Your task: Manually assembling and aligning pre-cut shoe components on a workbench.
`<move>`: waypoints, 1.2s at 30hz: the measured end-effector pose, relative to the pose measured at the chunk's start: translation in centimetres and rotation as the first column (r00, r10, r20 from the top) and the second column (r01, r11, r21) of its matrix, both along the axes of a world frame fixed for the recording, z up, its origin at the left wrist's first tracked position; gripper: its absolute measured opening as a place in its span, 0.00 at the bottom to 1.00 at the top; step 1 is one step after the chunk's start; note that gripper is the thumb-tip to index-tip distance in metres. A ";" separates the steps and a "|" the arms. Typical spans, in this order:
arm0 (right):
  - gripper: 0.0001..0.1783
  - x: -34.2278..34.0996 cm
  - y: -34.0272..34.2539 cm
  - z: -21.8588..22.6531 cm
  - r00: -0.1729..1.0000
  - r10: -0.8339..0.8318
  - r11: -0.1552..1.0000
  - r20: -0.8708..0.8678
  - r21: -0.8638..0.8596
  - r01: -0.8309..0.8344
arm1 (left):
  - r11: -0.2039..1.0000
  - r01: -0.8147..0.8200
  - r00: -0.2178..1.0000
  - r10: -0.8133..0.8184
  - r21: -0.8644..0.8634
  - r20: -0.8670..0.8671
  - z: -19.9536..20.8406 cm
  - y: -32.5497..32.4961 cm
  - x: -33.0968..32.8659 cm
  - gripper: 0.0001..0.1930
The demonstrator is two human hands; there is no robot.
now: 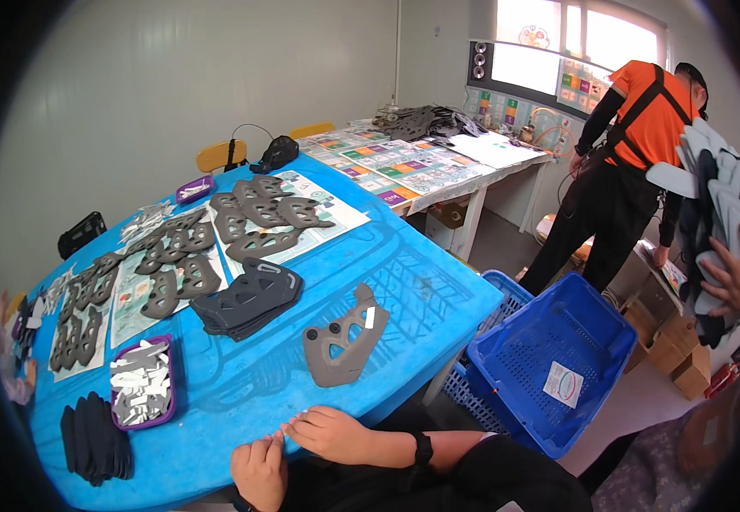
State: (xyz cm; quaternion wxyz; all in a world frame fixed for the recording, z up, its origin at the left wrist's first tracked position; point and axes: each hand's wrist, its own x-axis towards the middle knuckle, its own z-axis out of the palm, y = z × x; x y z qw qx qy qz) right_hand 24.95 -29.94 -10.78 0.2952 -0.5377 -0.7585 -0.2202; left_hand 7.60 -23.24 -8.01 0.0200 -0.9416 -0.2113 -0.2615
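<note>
My left hand (259, 468) and my right hand (332, 431) rest at the near edge of the blue table (421, 290), fingertips meeting. The left fingers are curled; the right hand, with a black watch (422, 448) on its wrist, lies palm down. Whether anything small is pinched between them cannot be told. Closest in front of them lies a single grey foam cut-out (340, 341) with holes and a small white tab on it. Behind it sits a stack of darker grey cut-outs (246, 299).
A purple tray of white tabs (141, 392) and a pile of black pieces (93, 439) sit at left. Many grey cut-outs (250, 213) cover paper sheets further back. Blue crates (558, 358) stand at right. A person in orange (635, 154) stands beyond; another person's hand (728, 277) holds stacked pieces.
</note>
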 end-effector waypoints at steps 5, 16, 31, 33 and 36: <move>0.15 0.2 0.1 0.3 1.000 0.009 1.000 -0.005 -0.002 -0.009 | 1.000 -0.002 1.000 0.002 -0.008 0.003 -0.5 0.5 -0.2 0.17; 0.19 1.2 -0.8 0.8 0.998 0.016 0.995 -0.066 -0.093 -0.022 | 1.000 -0.002 0.999 0.001 0.021 0.053 -0.1 0.5 -0.7 0.19; 0.22 2.4 -1.7 0.1 0.993 0.089 0.996 -0.075 -0.011 -0.090 | 0.998 -0.055 0.989 0.053 0.016 0.140 -0.8 0.6 -0.4 0.19; 0.22 2.2 -1.7 0.0 0.993 0.086 0.996 -0.077 -0.016 -0.088 | 0.998 -0.056 0.988 0.051 0.027 0.148 -1.0 0.7 -0.5 0.19; 0.24 1.9 -1.5 -0.1 0.992 0.081 0.995 -0.101 -0.047 -0.086 | 0.996 -0.070 0.985 0.061 0.046 0.160 -1.2 0.6 -0.3 0.18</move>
